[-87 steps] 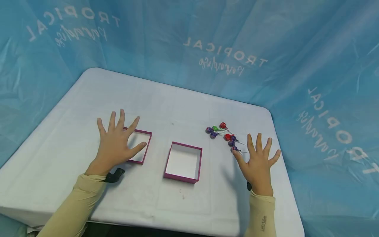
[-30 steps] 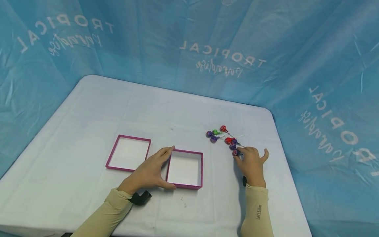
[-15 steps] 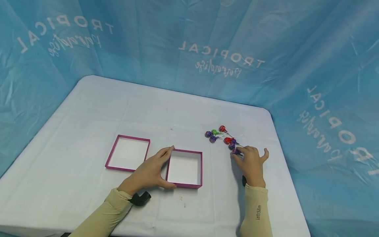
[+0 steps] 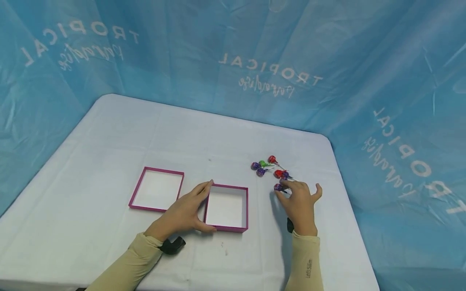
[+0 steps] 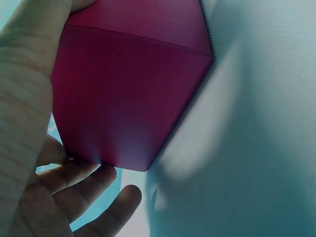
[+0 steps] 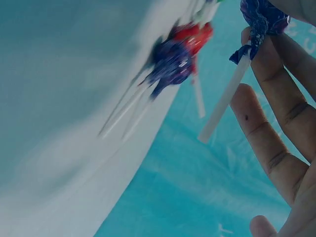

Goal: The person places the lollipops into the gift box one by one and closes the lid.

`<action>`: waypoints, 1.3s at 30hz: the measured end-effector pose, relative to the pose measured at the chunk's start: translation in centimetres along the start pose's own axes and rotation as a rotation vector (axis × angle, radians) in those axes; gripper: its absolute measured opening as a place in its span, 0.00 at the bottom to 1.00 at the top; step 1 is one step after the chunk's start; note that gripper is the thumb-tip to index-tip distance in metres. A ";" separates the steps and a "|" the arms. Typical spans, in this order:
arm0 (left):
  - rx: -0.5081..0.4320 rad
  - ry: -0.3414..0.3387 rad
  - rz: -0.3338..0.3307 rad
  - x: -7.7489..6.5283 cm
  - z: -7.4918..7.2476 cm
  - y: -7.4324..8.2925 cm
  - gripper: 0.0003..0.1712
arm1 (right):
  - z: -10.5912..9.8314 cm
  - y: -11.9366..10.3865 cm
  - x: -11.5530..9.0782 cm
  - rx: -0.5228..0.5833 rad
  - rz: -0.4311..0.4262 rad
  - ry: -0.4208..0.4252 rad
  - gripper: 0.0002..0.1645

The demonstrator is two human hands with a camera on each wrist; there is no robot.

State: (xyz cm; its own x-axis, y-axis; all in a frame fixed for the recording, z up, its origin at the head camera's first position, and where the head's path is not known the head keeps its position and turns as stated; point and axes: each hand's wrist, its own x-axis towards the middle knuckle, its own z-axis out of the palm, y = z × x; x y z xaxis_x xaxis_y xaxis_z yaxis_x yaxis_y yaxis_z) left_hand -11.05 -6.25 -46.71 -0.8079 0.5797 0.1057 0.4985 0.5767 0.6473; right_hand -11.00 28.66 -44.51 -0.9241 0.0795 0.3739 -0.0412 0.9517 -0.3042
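Note:
My left hand (image 4: 183, 212) grips the left side of a magenta-edged box (image 4: 226, 207) with a white inside, thumb at the near corner and fingertips at the far one. In the left wrist view the outer wall of the box (image 5: 128, 94) shows deep magenta between thumb and fingers. My right hand (image 4: 300, 204) pinches a purple-wrapped lollipop (image 4: 278, 187) by its head. Its white stick (image 6: 224, 101) points away from the fingers in the right wrist view. Just beyond this hand lie a red lollipop (image 4: 279, 173) and purple ones (image 6: 173, 61), blurred in the right wrist view.
A shallow magenta-edged box lid (image 4: 156, 189) lies left of the box. Farther back are a green lollipop (image 4: 263, 163), another red one (image 4: 272, 159) and two purple ones (image 4: 261, 172). White cloth (image 4: 204, 133) covers the table, with a blue printed curtain (image 4: 189, 52) around it.
From spread above the table, my left hand has come to the box and my right to the lollipops. In the last half second the right hand has drawn one purple lollipop leftward from the group.

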 end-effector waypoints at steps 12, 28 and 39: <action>0.006 -0.003 0.007 -0.1 0.2 0.0 0.76 | -1.4 -2.7 0.5 0.005 -0.133 0.089 0.20; -0.003 -0.006 -0.012 -0.1 0.2 0.1 0.77 | -1.9 -8.6 -0.6 0.035 -0.325 0.056 0.20; 0.026 -0.002 0.002 -0.1 0.4 0.0 0.78 | -1.2 -11.0 -1.4 0.064 -0.450 0.037 0.18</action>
State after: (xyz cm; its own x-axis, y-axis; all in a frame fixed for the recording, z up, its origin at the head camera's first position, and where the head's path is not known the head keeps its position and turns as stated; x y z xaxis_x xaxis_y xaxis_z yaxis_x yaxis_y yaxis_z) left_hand -10.88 -6.05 -46.97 -0.8064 0.5818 0.1056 0.5081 0.5904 0.6271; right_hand -8.82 18.45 -40.67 -0.7948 -0.3258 0.5120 -0.4596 0.8741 -0.1573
